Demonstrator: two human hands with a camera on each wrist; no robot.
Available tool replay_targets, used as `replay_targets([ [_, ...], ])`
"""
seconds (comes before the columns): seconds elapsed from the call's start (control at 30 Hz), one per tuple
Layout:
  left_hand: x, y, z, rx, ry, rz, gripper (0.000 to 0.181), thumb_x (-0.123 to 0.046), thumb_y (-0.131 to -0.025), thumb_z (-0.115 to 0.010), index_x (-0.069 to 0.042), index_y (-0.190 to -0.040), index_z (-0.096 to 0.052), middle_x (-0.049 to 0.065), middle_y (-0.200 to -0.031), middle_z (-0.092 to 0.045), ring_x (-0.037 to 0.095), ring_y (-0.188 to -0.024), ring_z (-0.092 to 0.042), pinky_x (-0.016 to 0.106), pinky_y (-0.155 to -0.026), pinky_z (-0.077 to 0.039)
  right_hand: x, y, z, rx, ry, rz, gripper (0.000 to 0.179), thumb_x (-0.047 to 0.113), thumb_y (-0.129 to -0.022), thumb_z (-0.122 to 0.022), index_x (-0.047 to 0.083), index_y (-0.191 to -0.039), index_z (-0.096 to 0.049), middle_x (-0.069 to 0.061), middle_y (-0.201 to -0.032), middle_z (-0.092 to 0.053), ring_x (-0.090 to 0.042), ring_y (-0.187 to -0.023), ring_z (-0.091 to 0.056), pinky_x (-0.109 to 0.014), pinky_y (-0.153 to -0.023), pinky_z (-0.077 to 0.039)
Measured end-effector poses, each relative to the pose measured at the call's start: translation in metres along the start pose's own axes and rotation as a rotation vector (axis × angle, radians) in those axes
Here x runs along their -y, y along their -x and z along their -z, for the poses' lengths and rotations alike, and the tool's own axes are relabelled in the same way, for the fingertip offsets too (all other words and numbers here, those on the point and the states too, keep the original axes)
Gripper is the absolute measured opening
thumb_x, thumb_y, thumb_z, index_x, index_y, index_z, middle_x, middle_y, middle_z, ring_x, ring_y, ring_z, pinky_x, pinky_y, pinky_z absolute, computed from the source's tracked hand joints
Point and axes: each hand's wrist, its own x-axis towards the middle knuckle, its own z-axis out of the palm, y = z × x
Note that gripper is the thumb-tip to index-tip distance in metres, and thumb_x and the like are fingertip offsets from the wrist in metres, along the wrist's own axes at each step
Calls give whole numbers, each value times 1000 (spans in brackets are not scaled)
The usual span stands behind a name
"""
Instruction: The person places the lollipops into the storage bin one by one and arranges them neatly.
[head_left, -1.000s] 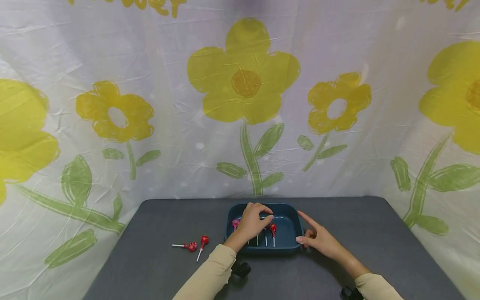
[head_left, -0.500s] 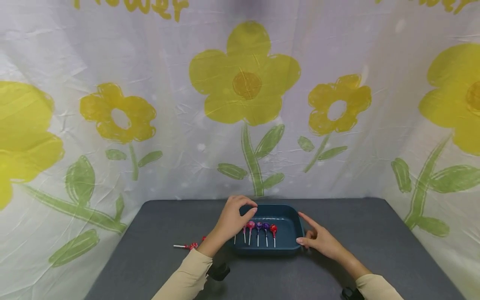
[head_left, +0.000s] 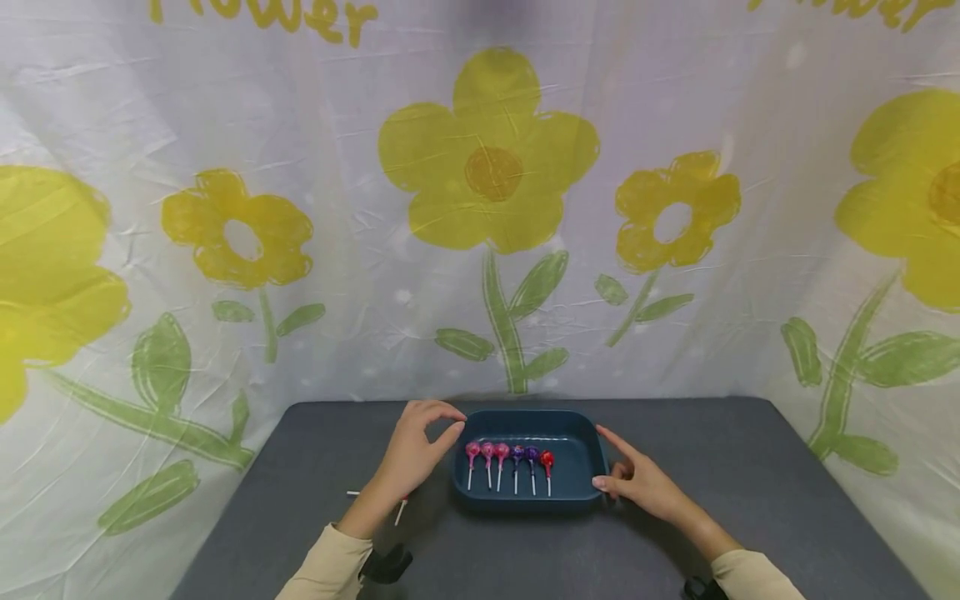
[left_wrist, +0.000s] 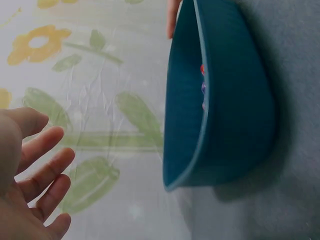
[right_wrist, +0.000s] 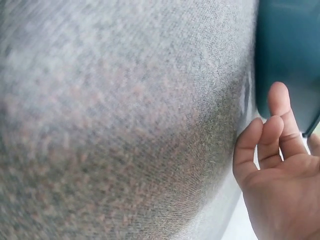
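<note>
A dark teal tray holds a row of lollipops: three pink ones, two purple ones and a red one, sticks toward the person. At the tray's left end, my left hand hovers with thumb and index finger apart and nothing between them. The left wrist view shows its fingers loosely spread beside the tray wall. My right hand rests against the tray's right end, index finger and thumb spread along it. Its other fingers bend beside the wall.
Left of the tray, two lollipops lie on the grey table; my left hand and forearm mostly cover them, leaving a white stick showing. A curtain with yellow flowers hangs behind the table.
My left hand has moved left, from above the lollipops in the tray to beyond its left end, uncovering the whole row. My right hand has stayed at the tray's right end.
</note>
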Motion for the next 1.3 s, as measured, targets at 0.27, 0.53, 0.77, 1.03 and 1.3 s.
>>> replay_targets([
  [0.27, 18, 17, 7, -40, -13, 44, 8, -18, -88, -75, -22, -96, -76, -8, -101, -71, 15, -100, -55, 38, -85, -45, 0, 0, 0, -1, 3, -22, 86, 29, -92, -71, 24, -159, -18, -19, -69, -62, -18, -58, -56, -26, -60, -45],
  [0.53, 36, 30, 15, -56, -32, 93, 8, -15, -87, -76, -19, -95, -76, -6, -99, -72, 16, -98, -55, 41, -85, -46, 1, 0, 0, 0, -7, -14, 86, 29, -92, -70, 24, -160, -17, -22, -70, -61, -22, -59, -56, -27, -61, -45],
  [0.77, 52, 36, 20, -45, -34, 143, 9, -16, -89, -74, -17, -98, -76, -4, -101, -72, 19, -101, -55, 47, -88, -46, 0, 1, 0, 2, -18, -4, 86, 30, -92, -70, 24, -159, -17, -24, -71, -60, -22, -59, -56, -28, -61, -46],
  [1.03, 61, 39, 20, -17, -36, 204, 11, -19, -91, -72, -16, -101, -76, 1, -106, -72, 22, -103, -55, 51, -89, -47, 3, 1, 0, 4, -5, -17, 85, 30, -92, -70, 26, -159, -17, -24, -71, -60, -24, -59, -55, -27, -61, -45],
  [1.3, 77, 41, 18, -19, -87, 227, 11, -20, -91, -72, -17, -101, -75, 3, -105, -73, 25, -103, -57, 50, -89, -47, 4, 3, 0, -3, -8, -24, 86, 31, -92, -70, 25, -159, -17, -24, -72, -61, -23, -60, -56, -27, -60, -46],
])
